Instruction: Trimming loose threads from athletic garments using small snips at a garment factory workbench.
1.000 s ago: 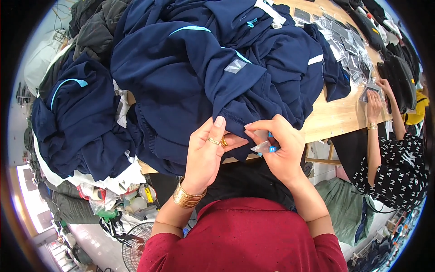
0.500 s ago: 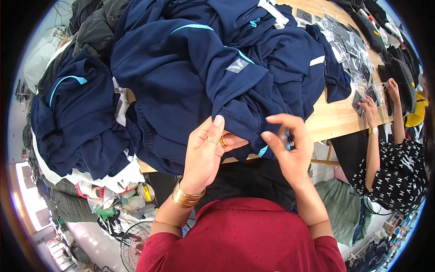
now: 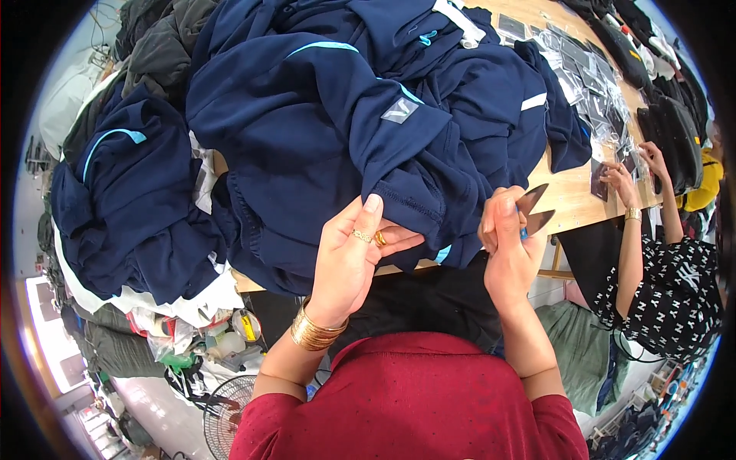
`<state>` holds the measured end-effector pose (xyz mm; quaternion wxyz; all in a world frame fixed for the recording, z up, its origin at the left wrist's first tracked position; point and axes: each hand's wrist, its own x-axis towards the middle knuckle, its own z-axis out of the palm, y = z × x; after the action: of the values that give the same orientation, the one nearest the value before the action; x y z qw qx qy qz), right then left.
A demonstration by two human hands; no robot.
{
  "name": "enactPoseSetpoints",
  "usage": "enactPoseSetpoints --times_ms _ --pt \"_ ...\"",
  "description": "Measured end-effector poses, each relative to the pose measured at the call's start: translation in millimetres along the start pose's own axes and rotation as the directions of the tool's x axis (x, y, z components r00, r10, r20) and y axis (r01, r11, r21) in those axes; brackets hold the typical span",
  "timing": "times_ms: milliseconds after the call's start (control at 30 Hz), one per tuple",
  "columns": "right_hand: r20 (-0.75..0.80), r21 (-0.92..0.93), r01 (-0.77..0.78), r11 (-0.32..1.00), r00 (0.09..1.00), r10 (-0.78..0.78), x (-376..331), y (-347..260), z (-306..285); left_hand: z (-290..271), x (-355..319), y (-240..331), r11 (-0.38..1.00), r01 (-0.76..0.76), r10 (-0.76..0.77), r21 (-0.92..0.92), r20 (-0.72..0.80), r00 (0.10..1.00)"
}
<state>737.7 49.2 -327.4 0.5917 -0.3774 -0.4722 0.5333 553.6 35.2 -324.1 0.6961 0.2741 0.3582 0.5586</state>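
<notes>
My left hand (image 3: 354, 249) pinches the hemmed edge of a navy garment (image 3: 268, 123), thumb on top and fingers beneath the cloth. A grey patch (image 3: 400, 110) and light-blue trim show on this garment, which lies over a heap of similar navy clothes. To the right of the held edge, my right hand (image 3: 510, 238) is closed around small thread snips (image 3: 537, 210). Their two blades stand apart and point right, away from the cloth; a bit of blue shows at the grip. Most of the handle is hidden in my palm.
A second navy garment pile (image 3: 134, 199) lies at the left on white cloth. Along the right of the wooden table (image 3: 571, 203) lie clear plastic packets (image 3: 586, 77) and black folded items (image 3: 671, 138). A co-worker's hands (image 3: 622, 182) handle a dark packet there. A fan (image 3: 230, 410) stands below left.
My right hand has drawn back from the hem and closed its fingers, and the snips' blades now show. My left hand keeps its pinch. The co-worker's hands have shifted slightly.
</notes>
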Motion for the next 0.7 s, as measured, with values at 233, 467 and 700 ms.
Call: enactPoseSetpoints --times_ms 233,467,700 --pt "0.207 -0.726 0.274 0.631 0.962 -0.180 -3.5 -1.1 4.7 -1.4 1.2 2.9 1.000 0.006 -0.006 0.000 0.026 1.000" --pt "0.243 -0.813 0.290 0.505 0.957 -0.158 -3.4 -1.5 8.1 0.1 2.3 1.9 0.999 -0.027 0.026 0.026 0.052 0.998" --pt "0.218 -0.825 0.231 0.516 0.972 -0.086 -2.6 -6.6 11.3 -2.2 1.6 1.2 0.999 -0.022 0.020 0.040 0.047 0.999"
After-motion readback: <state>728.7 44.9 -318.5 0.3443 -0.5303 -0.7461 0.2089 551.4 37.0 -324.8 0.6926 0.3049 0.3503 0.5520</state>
